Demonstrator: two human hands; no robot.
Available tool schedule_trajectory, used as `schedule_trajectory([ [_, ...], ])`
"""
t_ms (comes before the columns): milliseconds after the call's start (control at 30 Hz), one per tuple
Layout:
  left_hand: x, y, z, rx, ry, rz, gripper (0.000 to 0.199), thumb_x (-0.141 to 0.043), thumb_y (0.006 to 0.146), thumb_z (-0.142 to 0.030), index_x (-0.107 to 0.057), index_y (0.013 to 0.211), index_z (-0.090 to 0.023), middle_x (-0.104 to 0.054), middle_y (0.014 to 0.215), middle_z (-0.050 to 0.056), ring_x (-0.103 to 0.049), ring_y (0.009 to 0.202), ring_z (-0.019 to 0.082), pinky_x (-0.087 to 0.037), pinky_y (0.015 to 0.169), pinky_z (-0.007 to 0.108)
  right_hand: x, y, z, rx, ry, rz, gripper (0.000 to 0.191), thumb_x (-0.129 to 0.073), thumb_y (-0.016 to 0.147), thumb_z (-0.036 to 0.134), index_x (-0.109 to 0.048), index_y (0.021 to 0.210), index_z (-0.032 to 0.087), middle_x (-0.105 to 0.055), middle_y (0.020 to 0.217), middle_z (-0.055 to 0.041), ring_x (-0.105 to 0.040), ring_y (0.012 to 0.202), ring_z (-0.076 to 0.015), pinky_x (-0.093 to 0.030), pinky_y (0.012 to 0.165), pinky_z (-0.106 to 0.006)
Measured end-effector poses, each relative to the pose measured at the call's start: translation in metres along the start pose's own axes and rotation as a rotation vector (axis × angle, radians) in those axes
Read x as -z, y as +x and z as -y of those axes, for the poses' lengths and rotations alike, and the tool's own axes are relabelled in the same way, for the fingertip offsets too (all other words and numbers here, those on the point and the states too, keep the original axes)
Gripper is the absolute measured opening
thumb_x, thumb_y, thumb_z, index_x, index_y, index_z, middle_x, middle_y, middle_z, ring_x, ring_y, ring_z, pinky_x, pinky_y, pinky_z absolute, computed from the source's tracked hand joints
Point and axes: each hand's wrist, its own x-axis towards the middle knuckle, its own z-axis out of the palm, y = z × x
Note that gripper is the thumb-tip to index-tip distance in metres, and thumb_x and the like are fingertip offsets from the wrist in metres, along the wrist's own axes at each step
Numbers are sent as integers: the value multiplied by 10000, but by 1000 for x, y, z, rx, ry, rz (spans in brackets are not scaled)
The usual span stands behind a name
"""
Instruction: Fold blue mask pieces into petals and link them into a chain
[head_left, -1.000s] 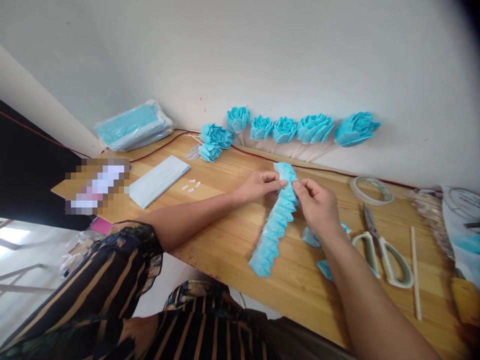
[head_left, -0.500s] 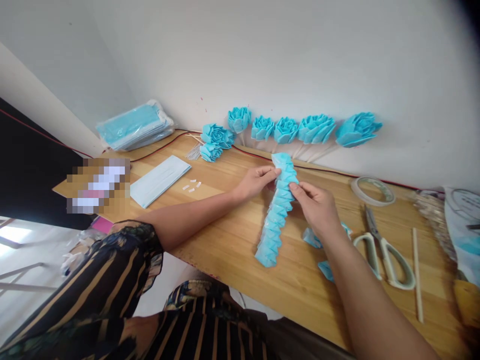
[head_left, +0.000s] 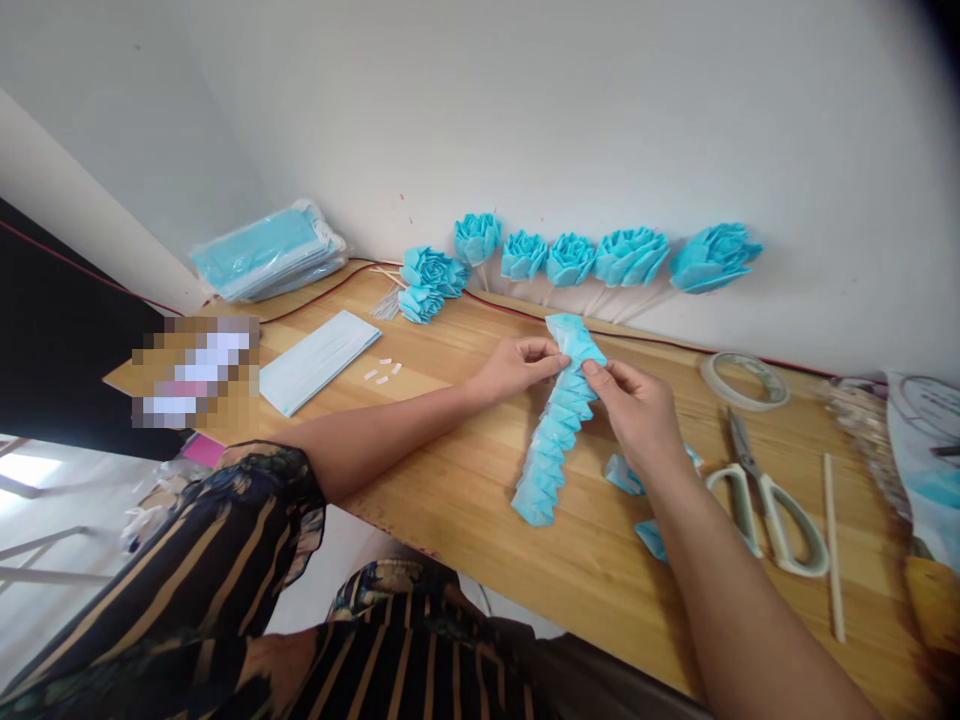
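A long strip of folded blue petals (head_left: pixel 553 440) slants over the wooden table in front of me. Its top end is held between my two hands. My left hand (head_left: pixel 517 370) pinches the strip's left edge, thumb on top. On the opposite edge, my right hand (head_left: pixel 634 405) grips a petal between thumb and fingers. The strip's lower part hangs down toward the table's front edge. Close by my right forearm lie loose blue pieces (head_left: pixel 625 475), partly hidden by the arm.
Scissors (head_left: pixel 746 470), a tape roll (head_left: pixel 745 381) and a thin stick (head_left: pixel 832 545) lie at right. Several blue flowers on sticks (head_left: pixel 632 257) lean on the wall. At left are a light-blue mask (head_left: pixel 322 360), small white bits (head_left: pixel 384 370) and a bagged mask stack (head_left: pixel 270 250).
Both hands have shifted slightly down and right along the strip. Its upper part has bent a little to the right, with the left thumb closer to the right hand.
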Motion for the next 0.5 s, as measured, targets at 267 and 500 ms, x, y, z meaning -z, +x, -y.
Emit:
schedule_trajectory([
  [267, -2, 0, -1, -46, 12, 60, 461, -686, 748, -556, -540, 670, -126, -530, 652, -20, -473, 640, 77, -376, 663, 247, -1, 0, -2, 16, -34, -39, 445, -609, 837, 550, -476, 570, 219, -404, 536, 42, -372, 526, -123, -310, 495, -273],
  [500, 1, 0, -6, -21, -9, -53, 426, -692, 762, -528, -542, 702, -133, -544, 621, -32, -499, 609, 73, -387, 633, 232, -4, 1, 1, -83, 181, 0, 418, -584, 844, 614, -634, 677, 234, -648, 723, -19, -587, 679, -198, -499, 650, -337],
])
